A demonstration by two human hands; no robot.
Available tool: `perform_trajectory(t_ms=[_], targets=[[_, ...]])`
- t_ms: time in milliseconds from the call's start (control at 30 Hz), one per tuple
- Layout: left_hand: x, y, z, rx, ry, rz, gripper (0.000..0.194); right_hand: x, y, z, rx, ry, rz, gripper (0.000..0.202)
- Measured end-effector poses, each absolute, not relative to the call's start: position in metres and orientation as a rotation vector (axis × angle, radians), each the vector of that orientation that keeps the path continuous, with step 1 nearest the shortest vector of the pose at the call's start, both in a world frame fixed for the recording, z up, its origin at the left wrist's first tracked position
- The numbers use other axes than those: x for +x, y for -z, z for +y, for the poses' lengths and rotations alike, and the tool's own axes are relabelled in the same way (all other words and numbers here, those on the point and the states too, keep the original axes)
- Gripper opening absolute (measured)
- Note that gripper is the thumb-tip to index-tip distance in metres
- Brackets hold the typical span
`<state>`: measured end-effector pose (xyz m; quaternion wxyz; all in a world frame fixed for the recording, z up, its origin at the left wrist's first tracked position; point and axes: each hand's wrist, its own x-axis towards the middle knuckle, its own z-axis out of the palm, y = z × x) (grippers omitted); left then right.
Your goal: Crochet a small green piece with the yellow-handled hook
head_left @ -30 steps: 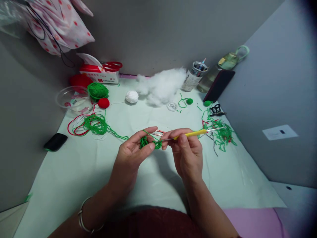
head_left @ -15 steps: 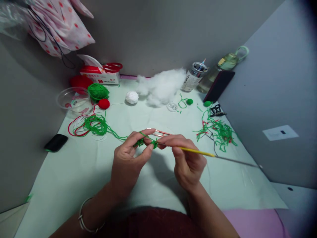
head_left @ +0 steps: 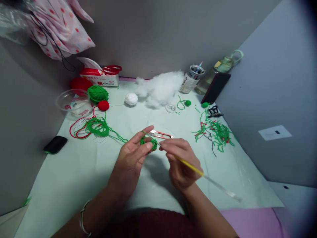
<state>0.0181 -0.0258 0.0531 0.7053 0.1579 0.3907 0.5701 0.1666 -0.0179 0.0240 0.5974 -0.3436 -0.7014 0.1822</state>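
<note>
A small green crocheted piece [head_left: 154,144] is pinched between the thumb and fingers of my left hand [head_left: 130,158], whose raised index finger carries a green strand. My right hand [head_left: 184,162] grips a crochet hook [head_left: 192,166] with a yellow handle, its thin tip at the green piece. The hook's far end slants down to the right, blurred. From my left hand the green yarn runs left to a loose green coil [head_left: 97,126]. Red thread snips [head_left: 162,135] lie on the table just beyond the hands.
White stuffing [head_left: 162,89], a white yarn ball [head_left: 131,99] and a tissue box [head_left: 106,79] stand at the back. Green yarn scraps [head_left: 219,132], a pen cup [head_left: 192,79], a bottle [head_left: 208,79] and a phone [head_left: 216,88] are right. A black case [head_left: 56,144] lies left.
The hook's far end has swung down toward me as my right hand turned and moved slightly left. The green piece now shows more between my left fingers, and more of the snips is visible.
</note>
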Motion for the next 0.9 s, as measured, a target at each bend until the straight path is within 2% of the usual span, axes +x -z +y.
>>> perform_trajectory(t_ms=[100,267,600,900], targets=[[0.008,-0.048,-0.022,0.418,-1.388,0.948,0.042,0.166,-0.034,-0.009,-0.814,-0.706,-1.301,0.02],[0.005,-0.046,-0.022,0.498,-1.372,0.963,0.035,0.169,-0.039,0.0,-0.783,-1.03,-1.082,0.016],[0.014,-0.05,-0.021,0.527,-1.302,0.921,0.011,0.168,-0.035,-0.009,-0.732,-0.996,-1.245,0.017],[0.013,-0.051,-0.023,0.518,-1.33,0.903,0.005,0.17,-0.032,-0.008,-0.718,-0.95,-1.282,0.018]])
